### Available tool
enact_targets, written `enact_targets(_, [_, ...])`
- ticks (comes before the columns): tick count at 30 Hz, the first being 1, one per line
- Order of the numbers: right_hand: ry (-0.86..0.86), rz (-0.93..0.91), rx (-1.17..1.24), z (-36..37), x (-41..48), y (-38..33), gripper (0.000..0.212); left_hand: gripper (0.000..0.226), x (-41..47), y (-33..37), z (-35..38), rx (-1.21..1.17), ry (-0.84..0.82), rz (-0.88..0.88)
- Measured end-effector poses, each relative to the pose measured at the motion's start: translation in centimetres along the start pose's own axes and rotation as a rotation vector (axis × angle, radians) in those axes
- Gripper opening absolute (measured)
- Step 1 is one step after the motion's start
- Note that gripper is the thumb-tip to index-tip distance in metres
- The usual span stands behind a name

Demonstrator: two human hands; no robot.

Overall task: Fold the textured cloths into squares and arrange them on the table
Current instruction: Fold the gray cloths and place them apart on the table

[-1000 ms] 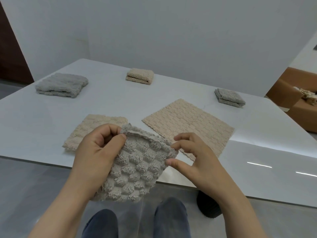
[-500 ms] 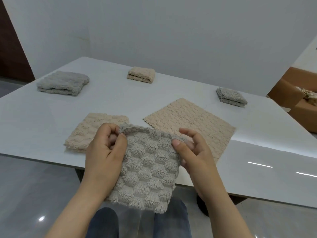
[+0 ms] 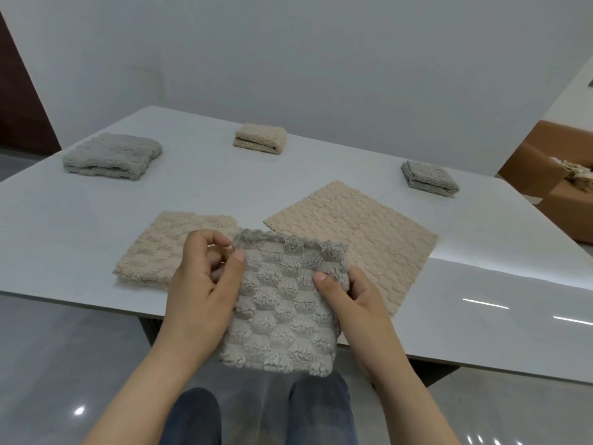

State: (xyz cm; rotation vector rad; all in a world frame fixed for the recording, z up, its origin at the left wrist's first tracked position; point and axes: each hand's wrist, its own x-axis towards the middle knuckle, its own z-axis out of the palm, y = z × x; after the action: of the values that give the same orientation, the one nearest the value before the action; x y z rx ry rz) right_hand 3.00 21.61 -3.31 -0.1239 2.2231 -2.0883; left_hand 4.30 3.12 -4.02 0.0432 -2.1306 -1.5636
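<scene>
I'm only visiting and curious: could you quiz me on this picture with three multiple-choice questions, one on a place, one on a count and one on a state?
1. Where on the table is the small folded beige cloth?
A. near edge
B. far side, middle
C. right corner

2. How many folded grey cloths lie on the table?
A. none
B. four
C. two

3. How is the bumpy grey cloth held?
A. by both hands, off the table
B. by one hand
C. not held, flat on the table

Answers:
1 B: it sits at the far side, between the grey ones.
2 C: the far-left grey cloth and the far-right grey cloth.
3 A: the left hand and the right hand pinch its upper part with thumb and fingers.
</scene>
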Motion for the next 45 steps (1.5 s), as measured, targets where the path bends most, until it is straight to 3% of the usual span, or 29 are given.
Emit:
enact_targets(8, [0.117,0.017,0.007,-0.4,0.2,0.6,0.018,0.025,-1.6,0.1,0.4,0.198,-0.262,0.175])
enact_targets(14, [0.104,0.014,0.037,-1.3,0.0,0.6,0.021,0.035,-1.7,0.0,1.3,0.193,-0.281,0.149])
enact_targets(19, [-0.034,-0.006,-0.016,-2.7,-0.7,1.3,0.044,0.032,-1.8,0.0,2.1,0.137,-0.239,0.069])
enact_targets(22, [-0.03,0.03,-0.13,-3.4,-0.8,2.0,0.072,0.032,-1.9,-0.1,2.8,0.101,-0.213,0.013])
enact_targets(24, [0.014,0.034,-0.167,-3.9,-0.9,2.1,0.077,0.033,-1.8,-0.1,3.2,0.09,-0.212,-0.026])
enact_targets(29, [0.103,-0.045,-0.271,-5.6,-1.1,1.6,0.052,0.03,-1.9,0.3,4.5,0.093,-0.275,-0.091])
enact_targets(34, [0.088,-0.125,-0.418,-8.8,-1.5,1.1,0.034,0.043,-2.2,1.2,6.0,0.121,-0.494,-0.095])
enact_targets(38, [0.133,-0.133,-0.443,-11.6,-1.9,0.9,0.027,0.046,-2.6,2.3,8.4,0.173,-0.627,-0.047])
enact_targets(45, [0.198,-0.102,-0.563,-17.3,-1.8,0.6,0.026,0.056,-2.3,4.2,14.2,0.21,-0.71,0.022])
